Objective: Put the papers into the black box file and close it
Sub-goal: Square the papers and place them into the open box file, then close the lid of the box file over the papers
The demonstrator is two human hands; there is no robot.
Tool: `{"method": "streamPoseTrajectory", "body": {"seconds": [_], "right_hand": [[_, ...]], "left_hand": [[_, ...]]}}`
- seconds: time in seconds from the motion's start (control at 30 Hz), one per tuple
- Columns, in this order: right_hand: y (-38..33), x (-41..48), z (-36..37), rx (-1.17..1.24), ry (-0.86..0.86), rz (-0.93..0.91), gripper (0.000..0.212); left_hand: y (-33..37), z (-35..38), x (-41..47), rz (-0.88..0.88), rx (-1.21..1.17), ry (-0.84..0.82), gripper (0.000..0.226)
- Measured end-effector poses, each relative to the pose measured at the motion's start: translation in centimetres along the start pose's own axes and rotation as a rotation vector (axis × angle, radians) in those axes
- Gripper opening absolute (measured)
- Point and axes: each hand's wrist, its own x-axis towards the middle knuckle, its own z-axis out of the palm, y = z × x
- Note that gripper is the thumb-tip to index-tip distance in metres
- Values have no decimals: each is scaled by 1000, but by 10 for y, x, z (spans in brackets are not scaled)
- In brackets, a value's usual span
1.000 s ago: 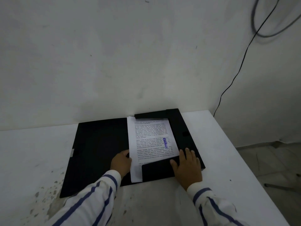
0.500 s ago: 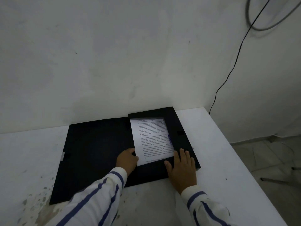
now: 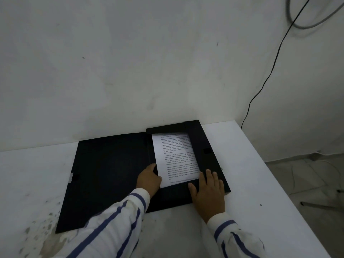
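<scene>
your fingers [image 3: 209, 176] on the right hand [image 3: 209, 195] lie spread and flat, pressing down on the near flap of the black box file [image 3: 111, 174], holding nothing. your left hand [image 3: 149, 180] rests at the left edge of the papers [image 3: 176, 157], its fingers curled under so you cannot tell from here whether they pinch the sheet or only touch it. the papers sit inside the right half of the file, tucked under black flaps at the far end, the right side and the near end, with printed text showing. the file lies open on the white counter [image 3: 260, 183], its cover spread flat to the left and nothing lying on that cover. the wall [image 3: 130, 71] stands just behind the file. a black cable [image 3: 268, 79] hangs down the wall to the right, well apart. flaked stains [image 3: 46, 228] mark the counter near the file's near-left corner.
</scene>
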Motion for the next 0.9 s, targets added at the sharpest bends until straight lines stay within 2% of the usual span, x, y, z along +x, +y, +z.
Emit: {"method": "streamPoseTrajectory", "body": {"seconds": [0.2,0.4,0.53,0.7,0.77,0.9], "right_hand": [[0,0,-1,-12,-11,-6,86],[1,0,-1,-16,-37,-11,87],[-1,-2,-2,5,-1,-60,81],[-27,-15,-4,13,5,-165,69],[-47,-24,-3,22,-64,-252,60],[-93,-44,6,39,-175,-450,57]], "left_hand": [[2,1,2,-18,-56,-3,49],[3,-2,-2,-28,-87,-58,53],[-3,-18,-12,-97,-143,-37,56],[-42,-60,-31,-144,-147,116,47],[-65,-80,-36,-193,-146,196,46],[-106,-118,-46,-305,-27,326,49]]}}
